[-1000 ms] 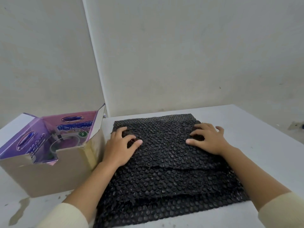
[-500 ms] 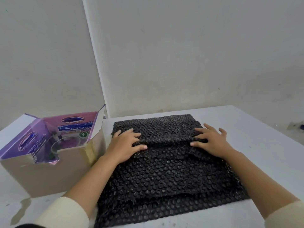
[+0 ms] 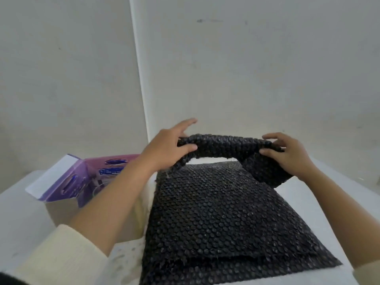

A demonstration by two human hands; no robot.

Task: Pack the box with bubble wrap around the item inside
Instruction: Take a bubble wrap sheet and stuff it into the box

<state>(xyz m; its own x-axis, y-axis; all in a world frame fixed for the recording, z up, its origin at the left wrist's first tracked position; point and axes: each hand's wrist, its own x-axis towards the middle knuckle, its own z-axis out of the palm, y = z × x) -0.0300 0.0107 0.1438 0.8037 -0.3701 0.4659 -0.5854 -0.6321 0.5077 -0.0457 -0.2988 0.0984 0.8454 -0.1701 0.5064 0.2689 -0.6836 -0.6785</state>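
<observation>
Half a second ago both hands lay flat on the wrap. Now they are up in the air, and the far end of the top sheet of black bubble wrap (image 3: pixel 222 146) has come up with them. It hangs bunched between the hands like a little bridge, while its near part lies on the pile of black bubble wrap sheets (image 3: pixel 216 219), which lies flat on the white table (image 3: pixel 333 204).

The left hand (image 3: pixel 166 149) grips the left end of the bunch with its thumb in front, and one finger sticks out straight. The right hand (image 3: pixel 287 157) pinches the right end, fingers curled over the top.

Just left of the pile stands the open brown cardboard box with purple flaps (image 3: pixel 59 208) – the left arm crosses in front of it and hides most of what is inside. The purple flap has a dark blue oval and blue letters – too blurry to read.
</observation>
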